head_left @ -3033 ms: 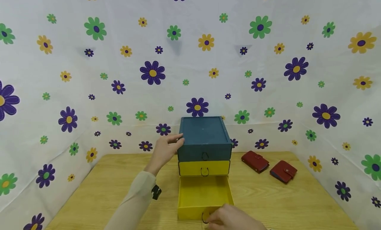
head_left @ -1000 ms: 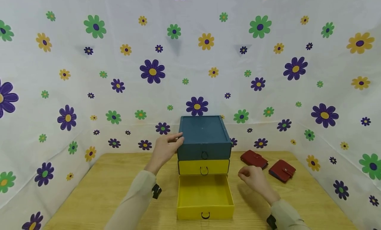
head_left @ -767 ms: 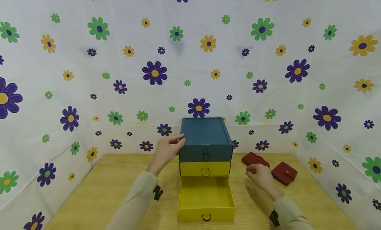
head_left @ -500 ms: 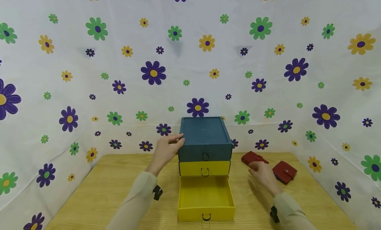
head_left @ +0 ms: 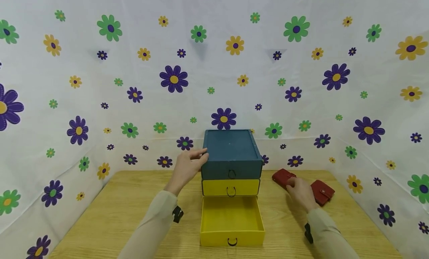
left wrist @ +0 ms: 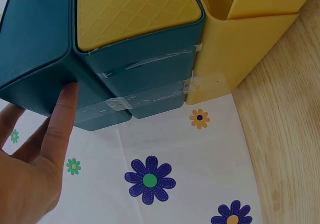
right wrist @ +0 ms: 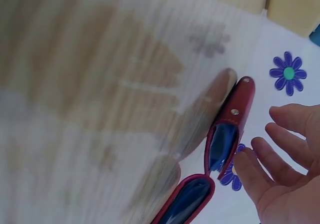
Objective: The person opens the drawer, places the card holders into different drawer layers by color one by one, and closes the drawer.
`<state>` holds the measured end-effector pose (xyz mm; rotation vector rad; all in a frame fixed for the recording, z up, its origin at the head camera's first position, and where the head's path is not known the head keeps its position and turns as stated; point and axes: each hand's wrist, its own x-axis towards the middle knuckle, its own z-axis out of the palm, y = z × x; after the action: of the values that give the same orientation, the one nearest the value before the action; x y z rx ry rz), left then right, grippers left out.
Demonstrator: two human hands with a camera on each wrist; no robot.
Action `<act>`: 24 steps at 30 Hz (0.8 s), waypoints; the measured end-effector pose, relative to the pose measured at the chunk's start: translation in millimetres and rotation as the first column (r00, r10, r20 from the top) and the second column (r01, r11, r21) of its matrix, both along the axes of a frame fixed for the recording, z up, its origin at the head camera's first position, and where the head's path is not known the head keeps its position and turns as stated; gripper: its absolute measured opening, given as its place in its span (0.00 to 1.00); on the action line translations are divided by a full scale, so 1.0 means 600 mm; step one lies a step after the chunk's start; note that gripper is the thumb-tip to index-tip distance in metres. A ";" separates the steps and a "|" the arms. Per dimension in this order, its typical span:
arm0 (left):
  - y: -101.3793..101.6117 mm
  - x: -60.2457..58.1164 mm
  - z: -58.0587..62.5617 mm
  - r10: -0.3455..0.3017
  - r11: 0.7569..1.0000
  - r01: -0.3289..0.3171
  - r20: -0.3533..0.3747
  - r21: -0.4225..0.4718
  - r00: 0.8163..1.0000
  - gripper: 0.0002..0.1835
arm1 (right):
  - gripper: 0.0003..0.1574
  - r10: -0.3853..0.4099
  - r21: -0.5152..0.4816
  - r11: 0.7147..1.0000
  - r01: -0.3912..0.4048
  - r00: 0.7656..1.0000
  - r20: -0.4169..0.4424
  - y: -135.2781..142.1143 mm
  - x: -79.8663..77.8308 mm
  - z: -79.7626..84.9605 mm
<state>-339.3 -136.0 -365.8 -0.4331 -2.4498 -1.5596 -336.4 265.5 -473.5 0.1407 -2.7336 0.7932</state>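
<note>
Three-tier drawer unit (head_left: 231, 145), blue and yellow, on table (head_left: 134, 203); yellow bottom drawer (head_left: 216, 238) pulled out. Left hand (head_left: 186, 167): fingers extended, touching the unit's left side. Right hand (head_left: 301, 192): fingers parted, empty, near farther red wallet (head_left: 282, 176), contact uncertain. Nearer red wallet (head_left: 322, 191): just beside, right of unit.

Two wallets (head_left: 323, 192) on table (head_left: 134, 207), right of drawer unit (head_left: 231, 145).
</note>
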 end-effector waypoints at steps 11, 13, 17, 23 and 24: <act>0.000 0.000 -0.002 -0.002 1.000 0.002 -0.005 0.012 1.000 0.21 | 0.15 -0.055 0.073 0.996 0.049 0.994 0.092 0.011 -0.028 -0.001; 0.000 0.000 -0.002 -0.003 1.000 0.003 -0.005 0.013 1.000 0.21 | 0.17 -0.064 0.086 0.995 0.055 0.993 0.100 0.013 -0.033 -0.002; 0.000 -0.003 -0.005 -0.002 1.000 0.003 -0.014 0.010 1.000 0.21 | 0.21 -0.080 0.122 0.990 0.066 0.990 0.114 0.017 -0.041 -0.006; 0.000 -0.006 -0.007 0.001 1.000 -0.001 -0.017 0.012 1.000 0.21 | 0.23 -0.087 0.169 0.984 0.062 0.985 0.146 0.018 -0.051 -0.010; -0.001 -0.006 -0.006 0.002 1.000 -0.001 -0.019 0.011 1.000 0.21 | 0.24 -0.087 0.168 0.984 0.061 0.985 0.149 0.017 -0.052 -0.010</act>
<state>-342.8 -136.6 -369.7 -0.4419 -2.4259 -1.5609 -367.7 275.9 -479.4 0.0102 -2.9314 0.5828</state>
